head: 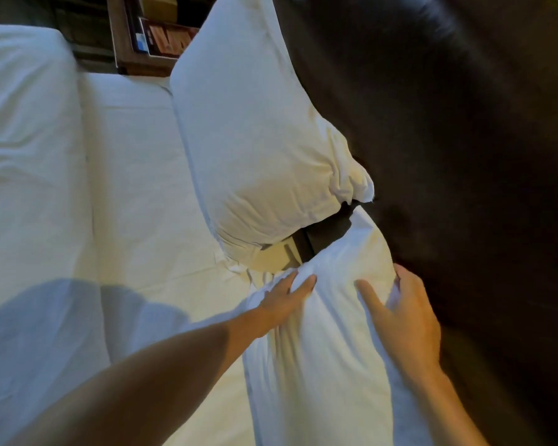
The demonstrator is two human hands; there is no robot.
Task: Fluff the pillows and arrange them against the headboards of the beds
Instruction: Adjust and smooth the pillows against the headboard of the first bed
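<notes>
Two white pillows lean against the dark headboard [464, 140]. The far pillow [258, 140] stands propped upright at the upper centre. The near pillow [329, 349] stands below it, with a small gap between the two. My left hand [284, 300] lies flat on the near pillow's left face, fingers apart. My right hand [403, 320] presses its right side, the fingers curled over the pillow's edge next to the headboard. Both hands squeeze the pillow's top part from either side.
The white bed sheet [136, 188] spreads to the left, with a folded white duvet [23, 156] along the far left. A wooden nightstand [132, 59] with a booklet on it stands beyond the bed's head corner.
</notes>
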